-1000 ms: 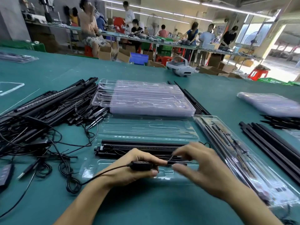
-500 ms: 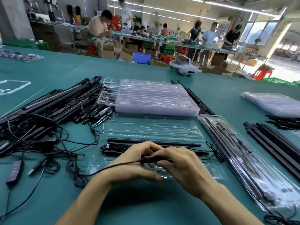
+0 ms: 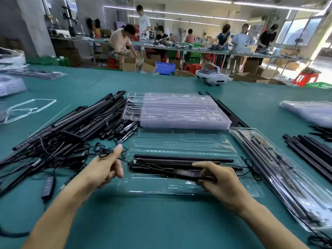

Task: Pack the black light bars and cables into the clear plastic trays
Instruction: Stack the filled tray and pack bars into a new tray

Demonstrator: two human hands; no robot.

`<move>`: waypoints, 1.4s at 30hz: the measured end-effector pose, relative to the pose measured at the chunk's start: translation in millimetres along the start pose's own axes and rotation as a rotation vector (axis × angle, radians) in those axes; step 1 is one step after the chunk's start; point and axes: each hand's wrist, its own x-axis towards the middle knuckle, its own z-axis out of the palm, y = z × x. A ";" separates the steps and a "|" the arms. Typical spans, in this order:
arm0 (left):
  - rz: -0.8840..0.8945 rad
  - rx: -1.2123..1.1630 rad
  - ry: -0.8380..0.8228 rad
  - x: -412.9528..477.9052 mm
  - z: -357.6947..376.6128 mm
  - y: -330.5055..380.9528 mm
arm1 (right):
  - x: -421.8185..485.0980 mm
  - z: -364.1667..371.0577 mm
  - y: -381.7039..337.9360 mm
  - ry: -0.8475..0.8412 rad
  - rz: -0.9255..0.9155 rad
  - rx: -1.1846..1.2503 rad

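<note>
left hand (image 3: 107, 166) held beside cable pile (image 3: 53, 150), grip cannot be told | right hand (image 3: 217, 180) curled on controller (image 3: 186, 174) over tray (image 3: 161, 190) | bars (image 3: 179, 156) laid in tray

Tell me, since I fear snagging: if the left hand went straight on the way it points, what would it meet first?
Probably the loose cable loop just beyond the left hand; depth is unclear.
</note>
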 end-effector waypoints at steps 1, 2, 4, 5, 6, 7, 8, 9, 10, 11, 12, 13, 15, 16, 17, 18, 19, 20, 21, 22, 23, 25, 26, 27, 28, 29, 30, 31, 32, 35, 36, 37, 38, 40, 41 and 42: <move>-0.031 0.015 0.000 -0.7 -4.2 -3.3 | -2.5 -1.0 2.3 -0.045 -0.002 0.007; -0.061 0.046 -0.011 -1.9 -6.4 -6.5 | -3.6 -0.6 2.6 -0.084 -0.006 -0.001; -0.116 0.184 0.002 -5.0 -5.3 -13.0 | -3.7 2.9 -0.1 -0.153 0.003 -0.067; -0.130 0.294 0.048 -6.5 -3.3 -15.9 | -2.2 4.4 -2.0 -0.182 0.017 -0.108; -0.135 0.428 0.117 -7.9 -1.1 -18.9 | -1.2 5.3 -2.8 -0.207 0.024 -0.146; -0.143 0.582 0.198 -8.8 1.4 -20.6 | -0.1 5.3 -3.3 -0.225 0.029 -0.178; -0.154 0.728 0.281 -9.4 4.4 -20.9 | 0.4 5.3 -3.5 -0.234 0.027 -0.196; -0.160 0.846 0.346 -9.3 8.0 -20.3 | 0.5 5.6 -3.9 -0.228 0.025 -0.207; -0.162 0.933 0.378 -9.0 11.8 -20.1 | 0.0 6.1 -3.7 -0.205 0.027 -0.211; -0.160 0.982 0.386 -9.1 15.3 -18.9 | -0.2 6.6 -3.6 -0.175 0.042 -0.209; -0.155 1.009 0.384 -8.8 17.4 -17.6 | -0.2 6.6 -2.7 -0.144 0.069 -0.197; -0.153 1.014 0.375 -8.1 18.3 -17.1 | -0.3 6.3 -1.6 -0.127 0.102 -0.180; -0.156 0.969 0.349 -5.7 13.7 -18.7 | 0.6 4.8 0.4 -0.150 0.152 -0.161; -0.152 0.927 0.326 -5.5 9.2 -19.5 | 1.2 3.7 1.2 -0.178 0.165 -0.157; -0.137 0.871 0.288 -5.6 3.7 -19.3 | 2.4 2.5 1.9 -0.206 0.168 -0.161; -0.119 0.802 0.223 -5.7 -1.7 -18.1 | 4.3 1.0 1.8 -0.234 0.158 -0.175; -0.101 0.738 0.129 -6.6 -6.2 -15.3 | 6.9 -0.5 0.7 -0.264 0.142 -0.193; -0.085 0.694 0.021 -8.7 -9.5 -12.0 | 9.8 -1.9 -0.8 -0.295 0.129 -0.207; -0.067 0.651 -0.086 -11.9 -11.6 -7.7 | 12.6 -3.3 -2.3 -0.325 0.122 -0.215; -0.054 0.589 -0.182 -15.3 -12.6 -3.8 | 15.1 -4.8 -3.7 -0.349 0.121 -0.220; -0.051 0.495 -0.259 -17.7 -13.6 -1.5 | 17.2 -6.3 -5.4 -0.369 0.125 -0.226; -0.034 0.252 -0.394 -21.0 -12.3 -0.1 | 20.6 -8.9 -9.3 -0.408 0.136 -0.239; 0.006 0.148 -0.446 -21.3 -7.0 0.0 | 22.5 -10.3 -11.3 -0.428 0.141 -0.250; 0.063 0.074 -0.471 -21.0 1.4 0.5 | 24.4 -11.7 -13.9 -0.449 0.146 -0.267; 0.129 0.023 -0.460 -20.8 13.5 2.0 | 26.5 -13.1 -16.5 -0.471 0.146 -0.294; 0.197 -0.005 -0.407 -19.9 27.8 4.3 | 28.7 -13.9 -19.0 -0.494 0.139 -0.331; 0.266 -0.002 -0.319 -18.0 42.0 5.8 | 30.7 -14.2 -21.4 -0.517 0.129 -0.373; 0.343 0.036 -0.207 -15.4 55.5 7.4 | 32.5 -14.4 -23.5 -0.534 0.122 -0.417; 0.421 0.104 -0.090 -12.3 67.8 8.4 | 34.1 -14.3 -25.5 -0.544 0.122 -0.459; 0.576 0.418 0.173 -6.1 90.8 10.8 | 35.9 -11.8 -30.5 -0.552 0.123 -0.576; 0.597 0.514 0.220 -7.0 95.0 11.9 | 35.6 -11.0 -31.8 -0.553 0.118 -0.606; 0.623 0.557 0.258 -8.4 97.9 12.0 | 35.3 -10.4 -33.0 -0.552 0.111 -0.630; 0.663 0.558 0.289 -9.8 99.6 11.4 | 34.7 -10.0 -34.2 -0.550 0.105 -0.648; 0.786 0.560 0.353 -11.1 100.7 11.3 | 33.1 -9.3 -36.5 -0.543 0.089 -0.682; 0.840 0.609 0.366 -10.7 100.7 12.1 | 32.2 -8.4 -37.9 -0.540 0.075 -0.702; 0.877 0.679 0.352 -8.9 100.2 12.0 | 31.6 -7.0 -39.6 -0.537 0.059 -0.721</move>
